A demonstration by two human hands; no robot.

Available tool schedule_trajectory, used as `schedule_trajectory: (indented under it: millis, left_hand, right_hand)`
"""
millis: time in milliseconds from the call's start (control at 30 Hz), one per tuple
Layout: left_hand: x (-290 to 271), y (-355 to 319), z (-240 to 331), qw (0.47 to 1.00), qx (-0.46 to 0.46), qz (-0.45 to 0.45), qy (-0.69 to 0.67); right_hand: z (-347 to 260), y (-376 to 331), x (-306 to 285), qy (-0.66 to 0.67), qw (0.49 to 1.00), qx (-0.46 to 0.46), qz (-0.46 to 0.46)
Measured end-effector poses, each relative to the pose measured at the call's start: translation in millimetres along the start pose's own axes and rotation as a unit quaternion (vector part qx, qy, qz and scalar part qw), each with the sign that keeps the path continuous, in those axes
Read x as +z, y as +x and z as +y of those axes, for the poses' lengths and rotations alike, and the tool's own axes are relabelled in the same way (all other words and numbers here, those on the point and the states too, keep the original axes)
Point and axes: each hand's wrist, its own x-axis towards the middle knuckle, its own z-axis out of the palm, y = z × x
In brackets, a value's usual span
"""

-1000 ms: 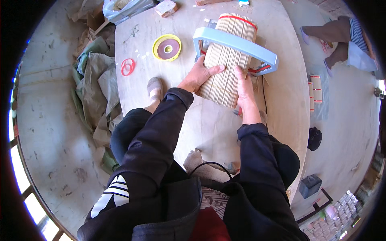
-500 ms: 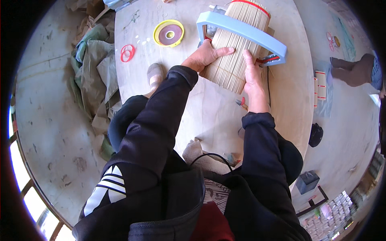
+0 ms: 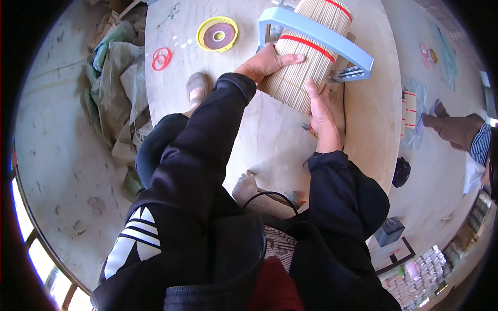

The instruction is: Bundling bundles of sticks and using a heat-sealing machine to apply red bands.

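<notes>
Here, the stick bundle (image 3: 297, 76) runs beneath the blue arch (image 3: 321, 35), long axis slanting away rightward — left hand (image 3: 265, 62) and right hand (image 3: 322, 108) clamped on opposite sides of its near end.

The scene is brightly lit, and the window panes (image 3: 43, 262) at the near left are burnt out to white. Only soft shadows are cast on the pale board (image 3: 259, 145). Straight edges are bent toward the black rim, where fine detail is smeared.
</notes>
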Motion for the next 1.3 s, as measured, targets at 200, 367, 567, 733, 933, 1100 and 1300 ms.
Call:
schedule_trajectory:
  millis: [200,367,567,733,933,1100,1300]
  left_hand:
    - [0.7,-5.4,6.4,1.000,0.014,-0.011,0.022]
    - [-9.8,-13.2,-6.8,0.994,0.018,0.071,0.077]
    - [-14.8,-54.0,-9.8,0.996,0.017,-0.034,0.077]
    - [4.6,-47.3,22.2,0.998,0.018,-0.055,0.026]
    - [1.8,-32.2,18.5,0.998,0.014,-0.039,-0.048]
    - [5.6,-32.6,23.7,0.995,-0.004,-0.048,-0.088]
    - [4.6,-32.3,22.5,0.997,-0.021,-0.069,-0.034]
  right_hand:
    - [-5.3,13.0,3.0,0.020,0.996,-0.082,-0.010]
    - [-10.7,24.3,14.1,0.057,0.994,-0.095,0.011]
    - [-13.3,4.2,1.3,-0.013,0.997,-0.066,-0.022]
    - [-11.3,9.9,0.3,0.021,0.996,-0.088,0.009]
    - [-9.6,22.0,1.0,0.082,0.994,-0.075,-0.014]
    - [-6.9,24.6,-2.1,0.105,0.992,-0.064,-0.005]
    - [-3.1,25.6,-2.0,0.106,0.992,-0.075,-0.005]
